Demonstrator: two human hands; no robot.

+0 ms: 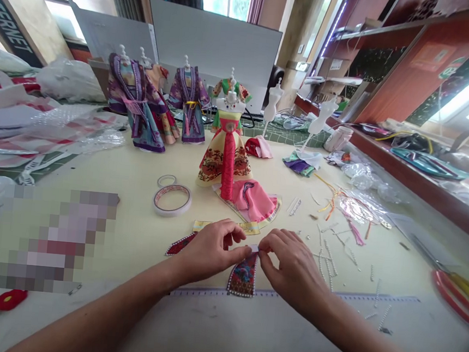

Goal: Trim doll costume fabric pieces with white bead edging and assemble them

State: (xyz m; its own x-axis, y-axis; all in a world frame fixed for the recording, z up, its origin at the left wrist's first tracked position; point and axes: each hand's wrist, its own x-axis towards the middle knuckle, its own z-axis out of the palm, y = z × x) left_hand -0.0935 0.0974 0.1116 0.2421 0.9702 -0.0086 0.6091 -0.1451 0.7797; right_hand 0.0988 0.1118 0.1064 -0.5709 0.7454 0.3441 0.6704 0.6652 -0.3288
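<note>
A small patterned fabric piece [243,275] with a white beaded edge lies in front of me, its wide end over a ruler [281,294]. At its narrow top is a small white strip [254,248]. My right hand [293,260] pinches the strip's right corner between thumb and fingertips. The thumb of my left hand [215,248] presses at the left side of that same end, fingers curled above. Partly behind my left hand lies a red bead-edged piece [179,245]. A yellow trimmed band [250,228] runs just beyond both hands.
Beyond the hands stand a dressed mannequin [228,156], a tape roll [172,200] and pink fabric [252,199]. More robed mannequins [189,106] line the back. Bead strings [328,261] are scattered to the right, near red-handled scissors [454,296]. A blurred patch [60,243] covers something left.
</note>
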